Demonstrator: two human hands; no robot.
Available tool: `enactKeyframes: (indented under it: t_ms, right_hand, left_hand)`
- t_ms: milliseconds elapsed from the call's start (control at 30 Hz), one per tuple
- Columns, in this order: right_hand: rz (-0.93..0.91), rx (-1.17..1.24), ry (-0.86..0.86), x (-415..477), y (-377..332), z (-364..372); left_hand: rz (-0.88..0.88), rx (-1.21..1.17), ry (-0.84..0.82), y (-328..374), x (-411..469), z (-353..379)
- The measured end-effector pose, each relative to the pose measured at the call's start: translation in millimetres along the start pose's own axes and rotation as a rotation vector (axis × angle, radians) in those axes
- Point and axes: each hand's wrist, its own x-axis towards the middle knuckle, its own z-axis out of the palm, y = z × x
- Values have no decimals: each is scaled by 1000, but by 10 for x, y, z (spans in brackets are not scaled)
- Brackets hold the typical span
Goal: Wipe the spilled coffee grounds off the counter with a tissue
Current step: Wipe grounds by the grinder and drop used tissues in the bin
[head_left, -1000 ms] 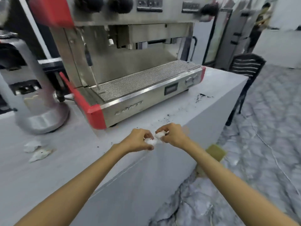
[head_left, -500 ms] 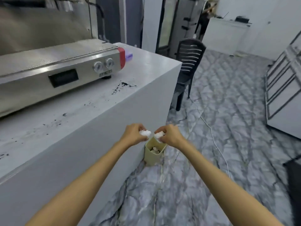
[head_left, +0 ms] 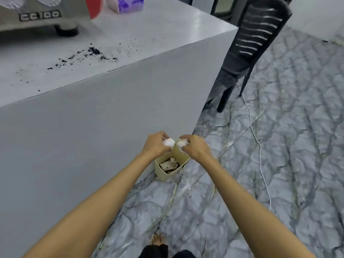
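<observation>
My left hand [head_left: 155,145] is closed around a crumpled white tissue [head_left: 168,142]. My right hand [head_left: 194,146] pinches a second white tissue wad [head_left: 181,143]. Both hands hover side by side, almost touching, right above a small beige bin [head_left: 162,171] on the floor. Dark coffee grounds [head_left: 93,53] lie scattered on the grey counter [head_left: 158,34] at the upper left, well away from both hands.
The espresso machine's front corner [head_left: 41,15] and a purple tissue box [head_left: 128,4] stand at the counter's back. A black slatted chair [head_left: 251,43] sits beyond the counter's end. A white cord [head_left: 258,146] runs across the marbled floor. The bin holds scraps.
The view has swung right and down from the counter to the floor. Both hands, still gripping the tissue wads, have moved off the counter's edge to above the beige bin.
</observation>
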Motion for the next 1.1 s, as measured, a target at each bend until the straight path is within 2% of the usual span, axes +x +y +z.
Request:
enactKeyframes:
  t_ms: [333, 533, 733, 1100]
  right_hand:
    - [-46, 53, -62, 1508, 1106, 1016]
    - [-97, 35, -79, 1954, 1393, 1058]
    - [-178, 43, -159, 1775, 1049, 320]
    - [-560, -20, -241, 696, -771, -1540]
  left_hand:
    - [-156, -9, 109, -940, 1335, 1401]
    - [-230, 66, 103, -1032, 1673, 1558]
    - [-269, 22, 129, -394, 1384, 1067]
    - [-226, 81, 310, 1476, -38, -875]
